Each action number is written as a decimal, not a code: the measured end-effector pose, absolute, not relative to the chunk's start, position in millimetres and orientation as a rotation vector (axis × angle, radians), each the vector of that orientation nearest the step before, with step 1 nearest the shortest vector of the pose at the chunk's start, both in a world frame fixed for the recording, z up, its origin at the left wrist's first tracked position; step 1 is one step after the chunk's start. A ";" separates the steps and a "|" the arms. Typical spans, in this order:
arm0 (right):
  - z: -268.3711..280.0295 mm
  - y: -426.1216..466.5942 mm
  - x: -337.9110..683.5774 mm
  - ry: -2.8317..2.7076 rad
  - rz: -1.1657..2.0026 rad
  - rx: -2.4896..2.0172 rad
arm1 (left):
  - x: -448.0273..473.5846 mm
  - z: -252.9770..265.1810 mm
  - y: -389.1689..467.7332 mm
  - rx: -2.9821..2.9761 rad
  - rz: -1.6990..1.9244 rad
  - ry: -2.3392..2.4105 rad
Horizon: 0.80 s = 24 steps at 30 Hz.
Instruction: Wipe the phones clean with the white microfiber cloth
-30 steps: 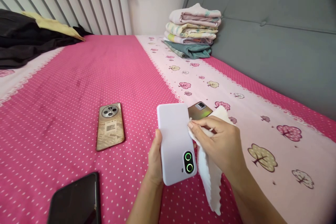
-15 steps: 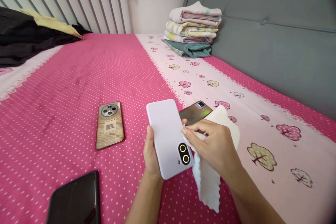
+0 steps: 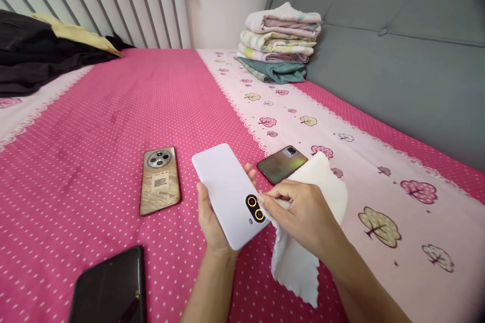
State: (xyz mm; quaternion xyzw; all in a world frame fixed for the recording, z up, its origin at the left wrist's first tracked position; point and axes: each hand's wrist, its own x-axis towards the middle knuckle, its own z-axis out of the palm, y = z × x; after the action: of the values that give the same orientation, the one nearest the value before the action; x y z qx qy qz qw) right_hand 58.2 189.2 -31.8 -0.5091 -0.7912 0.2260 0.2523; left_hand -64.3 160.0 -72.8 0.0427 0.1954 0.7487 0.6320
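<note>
A pale lilac phone (image 3: 223,192) lies back side up in my left hand (image 3: 214,222), whose thumb presses its left edge while the fingertips show past the right edge. Its black camera module with two ringed lenses is near the lower right corner. My right hand (image 3: 303,212) pinches a white cloth (image 3: 297,267) with a scalloped edge. The pinched bit of cloth touches the phone beside the camera module, and the rest hangs below and spreads behind the hand. Just beyond the cloth, a greenish-brown phone (image 3: 278,165) rests on the bed.
A gold phone (image 3: 160,186) with a label lies to the left, and a black phone (image 3: 109,287) lies screen up at the lower left. Folded bedding (image 3: 280,43) is stacked against the grey headboard (image 3: 401,50). Dark clothes (image 3: 34,55) lie at the far left by the radiator (image 3: 132,0).
My left hand has moved the lilac phone slightly left and turned it anticlockwise. The cloth in my right hand has gone from the phone's side edge to beside the camera module.
</note>
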 end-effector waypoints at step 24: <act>-44.9 175.0 44.4 -2.231 0.637 -1.230 | -70.8 -72.8 170.1 -0.191 2.070 0.722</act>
State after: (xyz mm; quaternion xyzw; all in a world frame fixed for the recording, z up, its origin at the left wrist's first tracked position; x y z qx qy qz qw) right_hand 44.4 175.0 -44.9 -0.4529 -0.8215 0.2345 0.2550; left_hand -70.8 170.1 -72.8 -0.0772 0.2925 0.8385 0.4533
